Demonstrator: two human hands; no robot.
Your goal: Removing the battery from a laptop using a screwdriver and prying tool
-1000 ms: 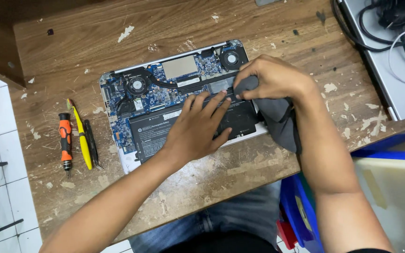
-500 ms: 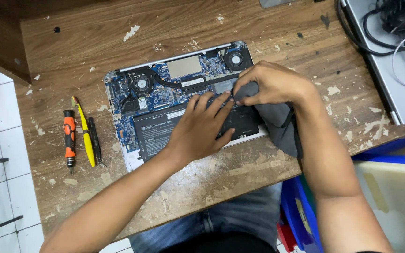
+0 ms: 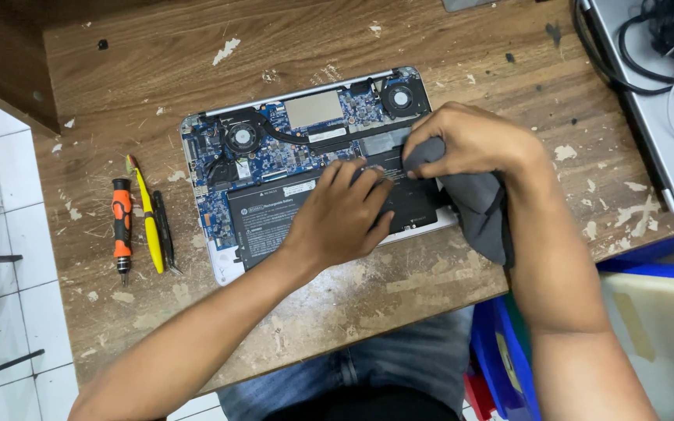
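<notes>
Opened laptop (image 3: 274,168) holds battery (image 3: 274,218), fans; right hand (image 3: 473,140) seemingly grips cloth (image 3: 477,206).

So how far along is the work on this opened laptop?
Done: the laptop lies with its bottom cover off, board and fans exposed. In hand: the right hand presses a grey cloth by the battery while the left hand steadies it. Left: cover still off; screwdriver lies unused.

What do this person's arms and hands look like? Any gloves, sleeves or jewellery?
Both are bare. The left hand and right hand wear no gloves, and no rings or watch show. Both forearms are uncovered up to the picture's lower edge, so no sleeve is visible. The fingernails look short. Below the table edge, blue jeans show at the lap.
</notes>
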